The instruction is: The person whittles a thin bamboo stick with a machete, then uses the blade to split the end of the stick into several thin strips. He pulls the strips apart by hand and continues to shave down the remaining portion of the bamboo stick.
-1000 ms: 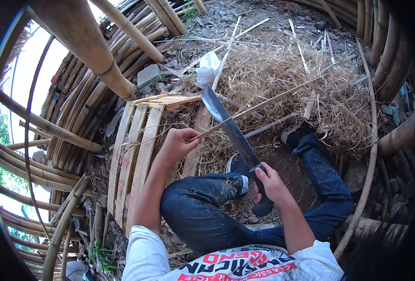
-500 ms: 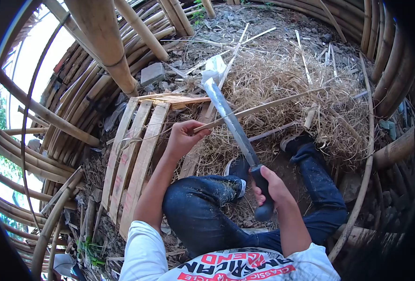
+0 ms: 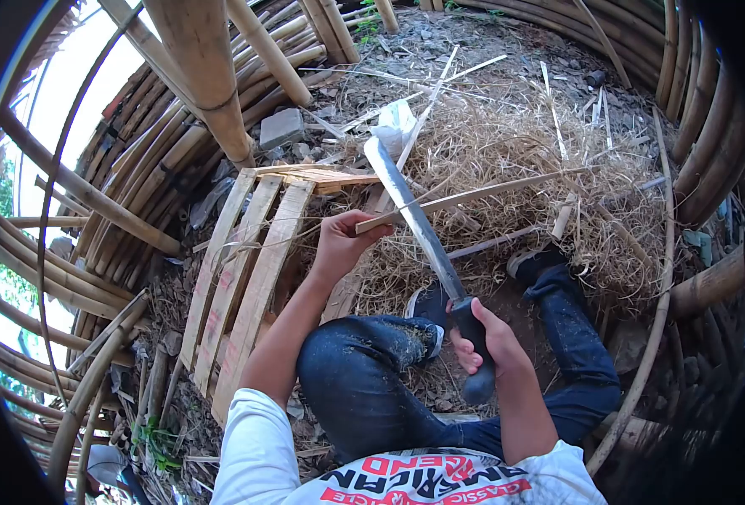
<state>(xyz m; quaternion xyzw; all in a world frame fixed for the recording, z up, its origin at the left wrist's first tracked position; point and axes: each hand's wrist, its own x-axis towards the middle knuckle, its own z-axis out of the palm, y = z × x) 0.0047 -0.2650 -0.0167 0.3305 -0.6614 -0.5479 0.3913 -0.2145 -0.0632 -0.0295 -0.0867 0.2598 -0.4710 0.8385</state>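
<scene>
Between the fingers and thumb of my left hand is the near end of a flat bamboo strip, which slants up to the right over a heap of shavings. My right hand is wrapped round the black handle of a machete. Its long grey blade points away and up to the left, crossing over the strip just right of my left fingers. A thin curled sliver trails leftward from near my left hand.
A slatted wooden crate stands at my left, near my forearm. Pale bamboo shavings cover the ground ahead, with a white plastic bag at their edge. A grey block lies by a bamboo post. Bamboo poles curve round the right side.
My left hand has shifted slightly right, and the strip has turned so more of its near end shows. The machete stays across the strip with little movement. The whole view has shifted slightly.
</scene>
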